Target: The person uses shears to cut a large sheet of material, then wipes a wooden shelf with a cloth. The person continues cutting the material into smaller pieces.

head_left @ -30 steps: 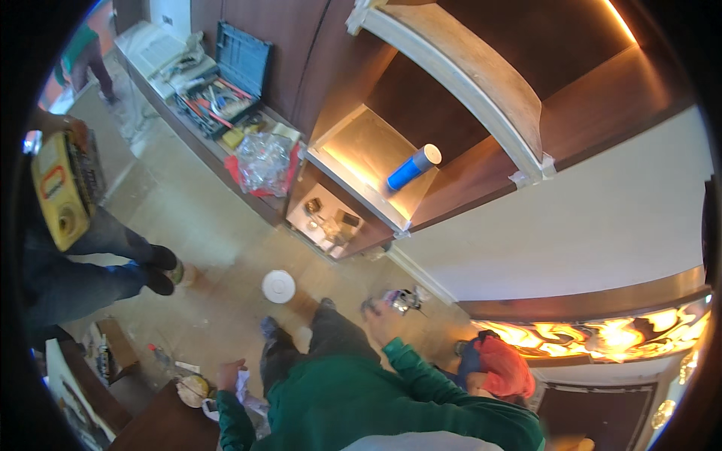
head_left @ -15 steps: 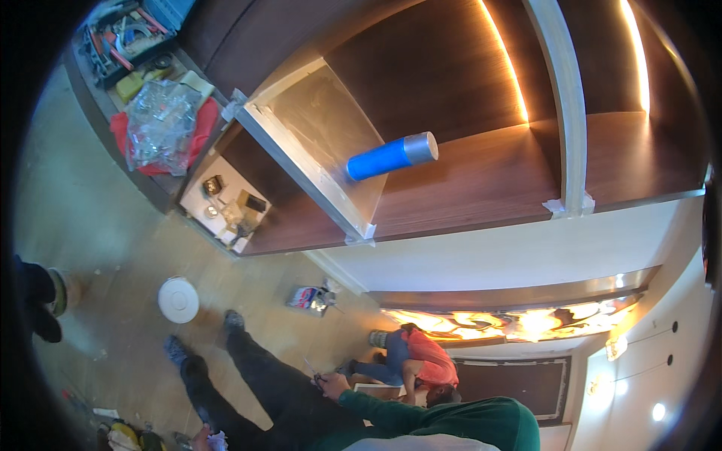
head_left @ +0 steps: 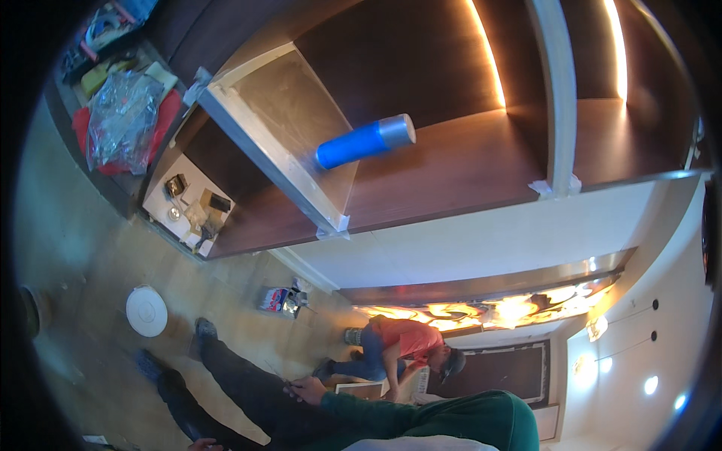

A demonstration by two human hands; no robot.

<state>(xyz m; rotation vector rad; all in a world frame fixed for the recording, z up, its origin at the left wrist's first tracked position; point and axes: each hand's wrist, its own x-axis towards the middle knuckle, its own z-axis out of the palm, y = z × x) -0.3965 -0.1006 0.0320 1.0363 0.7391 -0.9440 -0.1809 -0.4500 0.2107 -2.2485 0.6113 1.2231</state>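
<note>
My right hand (head_left: 304,389), at the end of a green sleeve, is closed on a thin tool (head_left: 278,376) beside my dark-trousered leg (head_left: 237,376). Only a small part of my left hand (head_left: 204,443) shows at the bottom edge near my other leg, and what it holds is hidden. Above, a blue cylinder with a silver end (head_left: 361,143) stands in a wooden shelving unit (head_left: 451,150) with lit strips. A round white lid (head_left: 147,310) lies on the floor near my feet.
A co-worker in red (head_left: 402,342) bends low near a glowing patterned panel (head_left: 496,304). A printed package (head_left: 282,301) lies by the skirting. Clear plastic on red cloth (head_left: 124,120) rests on a ledge beside a toolbox (head_left: 98,34). Loose items fill the lower compartment (head_left: 192,207).
My view has turned, so the shelving fills more of it and the worker with the yellow case has left view at left. The co-worker in red has changed posture, showing head and arm more.
</note>
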